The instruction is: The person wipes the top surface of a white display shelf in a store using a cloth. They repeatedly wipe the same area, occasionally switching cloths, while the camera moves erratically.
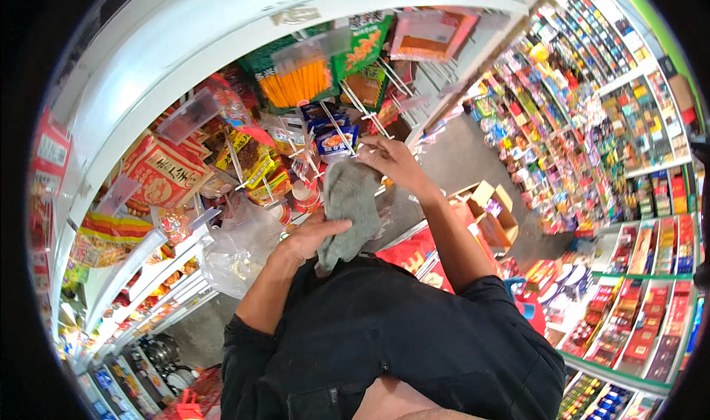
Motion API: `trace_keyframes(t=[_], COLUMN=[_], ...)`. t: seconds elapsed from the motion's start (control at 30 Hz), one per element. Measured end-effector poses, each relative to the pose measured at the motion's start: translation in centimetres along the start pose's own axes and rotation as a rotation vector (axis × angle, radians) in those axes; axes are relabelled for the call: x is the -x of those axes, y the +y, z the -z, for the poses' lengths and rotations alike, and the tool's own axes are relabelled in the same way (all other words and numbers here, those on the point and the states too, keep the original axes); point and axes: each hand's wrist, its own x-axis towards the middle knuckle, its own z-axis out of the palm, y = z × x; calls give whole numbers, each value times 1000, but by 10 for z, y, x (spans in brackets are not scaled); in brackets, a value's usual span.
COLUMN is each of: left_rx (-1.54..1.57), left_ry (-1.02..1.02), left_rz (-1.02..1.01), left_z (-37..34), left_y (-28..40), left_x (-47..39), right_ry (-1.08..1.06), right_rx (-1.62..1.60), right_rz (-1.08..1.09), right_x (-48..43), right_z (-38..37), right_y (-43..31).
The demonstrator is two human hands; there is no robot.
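A grey cloth (pixel 353 201) hangs in front of my body, before a rack of packaged food. My left hand (pixel 313 232) grips its lower left side, thumb over the fabric. At the cloth's upper right edge is my right hand (pixel 383 159), fingers bent close to a metal display hook; whether it pinches the cloth or the hook cannot be told. Just beyond the hands hang blue food packets (pixel 336 141). Yellow packets (pixel 255 164) hang to the left, and a clear plastic bag (pixel 241 245) lies beside my left forearm.
Metal hooks (pixel 355 99) stick out from the rack, holding green bags (pixel 363 42) and other packets. The white frame (pixel 216 37) arches above. An open cardboard box (pixel 491 214) stands on the floor at right, near red packages. Stocked shelves (pixel 643 309) line the far right.
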Motion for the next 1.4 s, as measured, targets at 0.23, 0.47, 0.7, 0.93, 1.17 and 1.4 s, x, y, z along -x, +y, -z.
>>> trace_keyframes(t=[0.23, 0.47, 0.7, 0.93, 1.17, 1.4], left_rx=[445, 261, 51, -50, -140, -144], left_ry=[-36, 135, 183, 65, 201, -255], left_rz=[-136, -171, -83, -162, 101, -183], left_z=[-4, 13, 26, 17, 36, 6], left_y=[26, 48, 69, 115, 103, 125], left_x=[-9, 6, 11, 27, 11, 46], right_ry=[-143, -83, -91, -143, 190, 122], right_rx=[-1215, -1409, -1217, -1148, -1175, -1181], right_rz=[-561, -227, -273, -333, -613, -200], right_x=[72, 111, 109, 98, 95, 103], right_z=[-35, -28, 3, 22, -10, 17], right_y=[125, 98, 76, 49, 74, 67])
